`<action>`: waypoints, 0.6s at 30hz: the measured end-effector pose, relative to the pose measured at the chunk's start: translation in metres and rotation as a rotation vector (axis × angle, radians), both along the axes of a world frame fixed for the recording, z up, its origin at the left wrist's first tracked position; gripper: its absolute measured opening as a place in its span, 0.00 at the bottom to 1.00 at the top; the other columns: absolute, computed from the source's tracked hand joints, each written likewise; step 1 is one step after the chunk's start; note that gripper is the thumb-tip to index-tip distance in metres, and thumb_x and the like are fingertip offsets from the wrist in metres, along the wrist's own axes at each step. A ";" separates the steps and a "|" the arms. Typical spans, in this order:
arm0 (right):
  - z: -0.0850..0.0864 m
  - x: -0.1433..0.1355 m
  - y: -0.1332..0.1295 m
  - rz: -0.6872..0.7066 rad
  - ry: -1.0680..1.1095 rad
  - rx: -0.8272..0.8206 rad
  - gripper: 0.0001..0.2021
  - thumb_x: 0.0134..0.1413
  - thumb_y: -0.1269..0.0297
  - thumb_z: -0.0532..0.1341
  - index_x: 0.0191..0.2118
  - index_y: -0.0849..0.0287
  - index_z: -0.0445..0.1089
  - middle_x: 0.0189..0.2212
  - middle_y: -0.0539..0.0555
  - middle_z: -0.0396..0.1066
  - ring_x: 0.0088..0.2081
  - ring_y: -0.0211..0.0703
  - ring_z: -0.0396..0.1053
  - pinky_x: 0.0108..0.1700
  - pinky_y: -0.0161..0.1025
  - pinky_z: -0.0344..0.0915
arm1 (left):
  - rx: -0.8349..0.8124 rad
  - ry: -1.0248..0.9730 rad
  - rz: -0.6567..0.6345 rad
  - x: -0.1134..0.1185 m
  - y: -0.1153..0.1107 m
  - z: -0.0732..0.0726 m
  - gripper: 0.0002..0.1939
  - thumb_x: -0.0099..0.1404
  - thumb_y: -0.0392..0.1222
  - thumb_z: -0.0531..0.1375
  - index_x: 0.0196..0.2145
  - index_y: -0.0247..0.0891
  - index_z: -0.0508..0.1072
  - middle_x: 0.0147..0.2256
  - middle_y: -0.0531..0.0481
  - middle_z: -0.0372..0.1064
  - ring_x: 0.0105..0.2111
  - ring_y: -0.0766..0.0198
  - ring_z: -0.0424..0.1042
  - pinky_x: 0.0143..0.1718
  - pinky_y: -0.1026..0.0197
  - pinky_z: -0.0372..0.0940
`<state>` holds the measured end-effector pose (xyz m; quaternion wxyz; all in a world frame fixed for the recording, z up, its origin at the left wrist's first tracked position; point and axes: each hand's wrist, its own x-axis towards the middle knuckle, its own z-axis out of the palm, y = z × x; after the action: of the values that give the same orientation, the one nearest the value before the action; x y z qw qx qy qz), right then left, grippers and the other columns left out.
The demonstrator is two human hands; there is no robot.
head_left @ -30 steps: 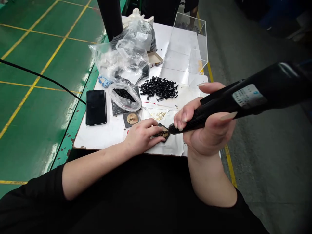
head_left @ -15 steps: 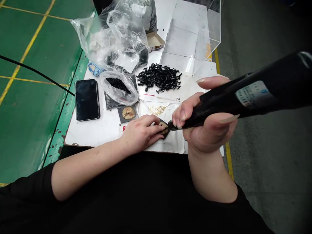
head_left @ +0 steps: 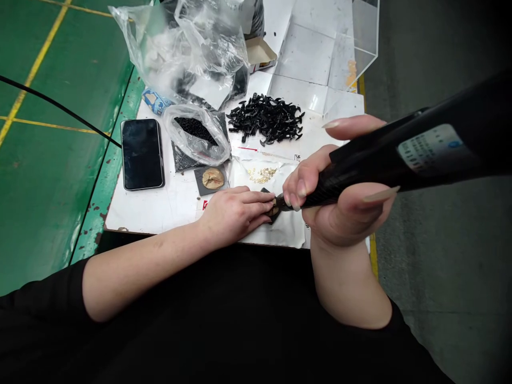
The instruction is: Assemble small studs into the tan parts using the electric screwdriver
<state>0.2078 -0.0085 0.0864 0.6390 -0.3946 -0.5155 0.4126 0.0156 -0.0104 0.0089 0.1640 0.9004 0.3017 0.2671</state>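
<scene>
My right hand (head_left: 340,197) is wrapped around a thick black electric screwdriver (head_left: 368,154) with a pale label on its side. The screwdriver slants down to the left, and its tip is at a small dark square block (head_left: 273,216) with a tan lump on it. From the left, my left hand (head_left: 236,213) reaches in low over the table, its fingers close together and their tips at the block. Whatever lies between those fingertips is hidden. Just beyond are small gold rings (head_left: 262,175) on a white sheet (head_left: 290,232).
Black T-shaped parts (head_left: 266,118) lie heaped behind the rings. Left of them are an open bag of black bits (head_left: 196,130), a second tan lump on a dark square (head_left: 213,179) and a phone (head_left: 142,154). Plastic bags (head_left: 192,48) and a clear acrylic box (head_left: 312,53) stand farther back.
My left fingers have straightened and slid slightly right, closer to the screwdriver tip. My right hand still grips the screwdriver at the block. The whole view has shifted a little.
</scene>
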 end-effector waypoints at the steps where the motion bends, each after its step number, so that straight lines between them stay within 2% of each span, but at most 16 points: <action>1: 0.000 0.000 0.000 -0.007 -0.012 -0.011 0.32 0.46 0.27 0.76 0.48 0.41 0.75 0.28 0.46 0.71 0.20 0.43 0.68 0.21 0.45 0.68 | 0.001 0.006 0.001 0.000 0.000 0.000 0.13 0.80 0.49 0.65 0.52 0.42 0.86 0.57 0.47 0.84 0.44 0.58 0.83 0.46 0.55 0.77; 5: -0.002 0.001 -0.002 -0.017 -0.052 -0.060 0.34 0.45 0.26 0.76 0.51 0.40 0.73 0.37 0.50 0.78 0.26 0.47 0.73 0.26 0.48 0.71 | 0.007 0.012 0.007 0.000 -0.002 0.001 0.13 0.81 0.49 0.64 0.52 0.42 0.86 0.57 0.48 0.84 0.44 0.59 0.83 0.47 0.55 0.77; 9: -0.002 0.003 -0.003 0.019 -0.103 -0.106 0.37 0.44 0.23 0.74 0.54 0.39 0.71 0.35 0.51 0.76 0.28 0.50 0.74 0.28 0.49 0.71 | 0.020 0.011 0.013 -0.001 -0.002 0.001 0.14 0.81 0.49 0.64 0.53 0.41 0.86 0.57 0.47 0.84 0.46 0.58 0.83 0.47 0.56 0.76; 14: -0.005 0.002 0.001 0.079 -0.045 -0.024 0.26 0.52 0.31 0.75 0.47 0.39 0.74 0.36 0.49 0.75 0.23 0.43 0.68 0.23 0.46 0.65 | 0.034 0.014 0.017 0.000 -0.004 0.002 0.13 0.81 0.48 0.64 0.51 0.41 0.86 0.57 0.48 0.84 0.44 0.58 0.83 0.44 0.56 0.75; 16: -0.008 0.003 0.002 0.113 -0.047 -0.005 0.24 0.53 0.31 0.75 0.45 0.39 0.74 0.36 0.49 0.74 0.22 0.42 0.66 0.22 0.46 0.64 | 0.041 0.037 0.024 0.000 -0.004 0.002 0.13 0.81 0.49 0.63 0.51 0.41 0.86 0.56 0.47 0.84 0.43 0.58 0.83 0.43 0.55 0.74; 18: -0.009 0.004 0.003 0.133 -0.083 -0.020 0.26 0.51 0.30 0.75 0.47 0.37 0.74 0.34 0.49 0.74 0.23 0.43 0.67 0.24 0.46 0.65 | 0.050 0.063 0.033 0.001 -0.005 0.003 0.14 0.82 0.50 0.62 0.51 0.41 0.86 0.54 0.47 0.85 0.42 0.58 0.82 0.42 0.55 0.74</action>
<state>0.2118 -0.0057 0.0779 0.5842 -0.3827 -0.5625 0.4427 0.0164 -0.0155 0.0116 0.1274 0.9072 0.3145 0.2489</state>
